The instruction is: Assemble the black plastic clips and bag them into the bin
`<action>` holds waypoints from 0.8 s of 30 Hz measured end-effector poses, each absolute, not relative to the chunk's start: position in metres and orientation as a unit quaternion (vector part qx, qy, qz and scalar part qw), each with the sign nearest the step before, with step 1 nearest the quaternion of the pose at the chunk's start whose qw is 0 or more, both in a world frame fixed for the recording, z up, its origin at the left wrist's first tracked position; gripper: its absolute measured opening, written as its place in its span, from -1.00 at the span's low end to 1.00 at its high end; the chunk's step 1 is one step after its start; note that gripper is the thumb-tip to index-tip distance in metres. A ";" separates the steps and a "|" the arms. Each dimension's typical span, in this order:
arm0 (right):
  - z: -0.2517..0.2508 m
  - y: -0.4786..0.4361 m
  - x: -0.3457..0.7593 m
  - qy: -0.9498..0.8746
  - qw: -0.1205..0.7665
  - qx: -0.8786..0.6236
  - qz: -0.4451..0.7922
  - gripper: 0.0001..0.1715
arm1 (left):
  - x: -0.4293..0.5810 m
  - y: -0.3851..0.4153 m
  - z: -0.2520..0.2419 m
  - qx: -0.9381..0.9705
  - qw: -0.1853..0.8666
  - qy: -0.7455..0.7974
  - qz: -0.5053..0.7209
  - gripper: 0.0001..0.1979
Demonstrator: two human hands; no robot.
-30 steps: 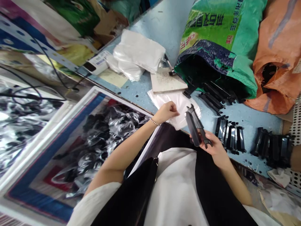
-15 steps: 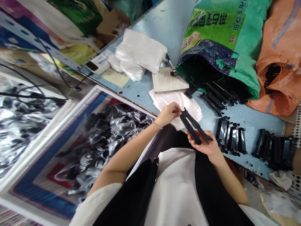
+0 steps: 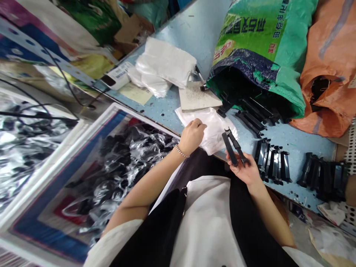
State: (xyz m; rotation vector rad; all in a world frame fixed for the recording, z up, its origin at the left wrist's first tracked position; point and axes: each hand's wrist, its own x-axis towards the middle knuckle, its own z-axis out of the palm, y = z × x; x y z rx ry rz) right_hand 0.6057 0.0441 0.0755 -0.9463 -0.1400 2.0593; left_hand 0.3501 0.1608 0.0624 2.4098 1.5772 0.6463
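My right hand (image 3: 241,168) holds a black plastic forked part (image 3: 233,147) upright between fingers and thumb. My left hand (image 3: 192,136), with a beaded bracelet, lies apart from it, its curled fingers on a crumpled white plastic bag (image 3: 215,129). Whether those fingers grip the bag I cannot tell. Similar black parts stand in tight rows on the table (image 3: 272,165), just right of my right hand. More lie by the sack mouth (image 3: 250,120).
A blue speckled table (image 3: 191,33) bears a green woven sack (image 3: 258,37), an orange sack (image 3: 325,81), folded white bags (image 3: 164,63) and a stone-like board (image 3: 198,97). At left, a crate (image 3: 125,174) holds black parts in clear plastic. Another person's arm (image 3: 350,191) shows at right.
My left hand has drawn back from the black part's tip and settled on the white bag. My right hand has shifted the part to the right, turning it more upright.
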 end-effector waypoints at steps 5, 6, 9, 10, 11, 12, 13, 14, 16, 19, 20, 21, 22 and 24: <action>0.091 0.040 0.603 -0.087 0.424 -0.356 0.828 -0.57 | 0.358 0.160 0.061 0.773 0.168 0.555 0.259 -0.85; 0.090 0.042 0.600 -0.081 0.418 -0.349 0.835 -0.55 | 0.359 0.160 0.062 0.767 0.177 0.558 0.262 -0.86; 0.080 0.051 0.590 -0.041 0.386 -0.325 0.862 -0.53 | 0.361 0.163 0.061 0.783 0.175 0.545 0.243 -0.75; 0.076 0.055 0.587 -0.024 0.376 -0.319 0.870 -0.52 | 0.360 0.163 0.061 0.794 0.165 0.539 0.227 -0.71; 0.072 0.059 0.584 -0.008 0.368 -0.313 0.875 -0.51 | 0.359 0.164 0.061 0.804 0.154 0.532 0.214 -0.67; 0.069 0.063 0.582 0.006 0.361 -0.307 0.880 -0.49 | 0.358 0.163 0.061 0.813 0.149 0.523 0.207 -0.63; 0.066 0.067 0.580 0.017 0.355 -0.300 0.885 -0.47 | 0.358 0.160 0.062 0.821 0.150 0.511 0.208 -0.59; 0.064 0.072 0.578 0.024 0.349 -0.292 0.890 -0.46 | 0.358 0.156 0.063 0.828 0.158 0.493 0.218 -0.53; 0.061 0.081 0.573 0.021 0.351 -0.287 0.891 -0.46 | 0.361 0.141 0.068 0.843 0.183 0.438 0.253 -0.43; 0.060 0.091 0.563 -0.049 0.419 -0.345 0.839 -0.65 | 0.370 0.112 0.074 0.860 0.234 0.339 0.302 -0.30; 0.062 0.092 0.559 -0.100 0.442 -0.381 0.806 -0.72 | 0.373 0.103 0.074 0.861 0.249 0.317 0.309 -0.25; 0.064 0.090 0.557 -0.163 0.455 -0.415 0.770 -0.77 | 0.375 0.096 0.074 0.861 0.261 0.307 0.311 -0.22; 0.067 0.087 0.555 -0.233 0.455 -0.442 0.737 -0.76 | 0.376 0.091 0.073 0.859 0.269 0.308 0.309 -0.20; 0.075 0.077 0.556 -0.370 0.414 -0.453 0.697 -0.50 | 0.374 0.086 0.074 0.846 0.276 0.333 0.312 -0.24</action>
